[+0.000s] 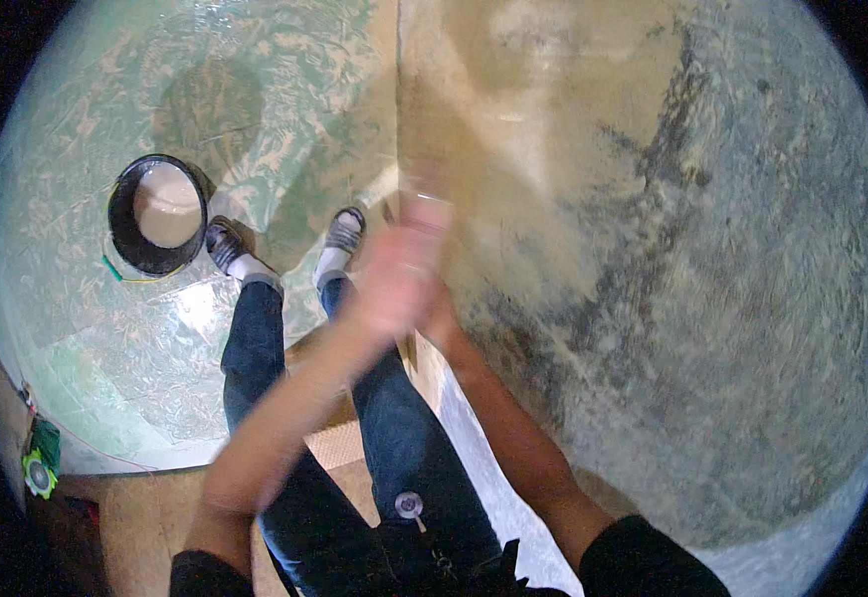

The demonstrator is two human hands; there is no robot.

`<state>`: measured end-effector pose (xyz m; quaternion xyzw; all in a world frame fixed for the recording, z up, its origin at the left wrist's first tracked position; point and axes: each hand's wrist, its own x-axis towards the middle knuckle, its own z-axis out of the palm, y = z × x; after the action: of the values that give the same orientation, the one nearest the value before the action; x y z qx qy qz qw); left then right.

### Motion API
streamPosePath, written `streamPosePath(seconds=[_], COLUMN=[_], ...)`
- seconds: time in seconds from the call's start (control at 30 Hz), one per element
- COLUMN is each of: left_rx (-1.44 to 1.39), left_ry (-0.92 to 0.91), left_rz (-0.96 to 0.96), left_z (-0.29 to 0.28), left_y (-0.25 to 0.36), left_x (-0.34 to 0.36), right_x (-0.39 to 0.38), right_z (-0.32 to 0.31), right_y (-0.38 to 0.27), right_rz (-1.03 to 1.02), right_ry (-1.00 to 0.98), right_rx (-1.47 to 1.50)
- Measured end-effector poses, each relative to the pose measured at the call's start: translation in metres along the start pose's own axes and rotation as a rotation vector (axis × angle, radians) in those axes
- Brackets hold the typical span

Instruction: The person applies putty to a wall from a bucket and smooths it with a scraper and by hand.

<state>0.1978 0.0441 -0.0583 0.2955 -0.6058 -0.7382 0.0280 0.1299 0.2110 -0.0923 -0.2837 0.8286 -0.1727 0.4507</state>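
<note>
My left hand (pixel 392 291) is smeared by motion in front of the wall's lower edge, its forearm crossing over my legs. Behind it, partly covered, is my right hand (pixel 440 314), with the arm coming in from the lower right. The two hands are together or overlapping; whether they grip anything is too blurred to tell. A pinkish blurred shape beyond the left hand could be fingers or a held thing. Close on the right is a large wall surface (pixel 593 328), wet brown near the hands and mottled dark and light grey farther right.
A black bucket (pixel 120 214) of pale milky liquid stands on the greenish plastic sheeting (pixel 285 60), left of my sandalled feet (pixel 344 229). Its handle (pixel 112 268) has a green grip. At the far left lies a green-and-black object (pixel 42 460). Brown flooring (pixel 160 527) shows below the sheet's edge.
</note>
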Motion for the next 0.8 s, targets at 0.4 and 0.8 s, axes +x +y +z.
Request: streamPosePath(seconds=[0.4,0.8], left_rx=[-0.175,-0.173], left_ry=[0.370,0.284], left_rz=[-0.109,-0.181], left_z=[0.157,0.111], left_y=[0.182,0.105], left_x=[0.074,0.135], right_x=[-0.058,-0.055], right_z=[-0.052,-0.060], right_y=[0.045,0.010], right_rz=[0.369,0.356], right_ry=[0.069,0.071], right_rx=[0.392,0.550])
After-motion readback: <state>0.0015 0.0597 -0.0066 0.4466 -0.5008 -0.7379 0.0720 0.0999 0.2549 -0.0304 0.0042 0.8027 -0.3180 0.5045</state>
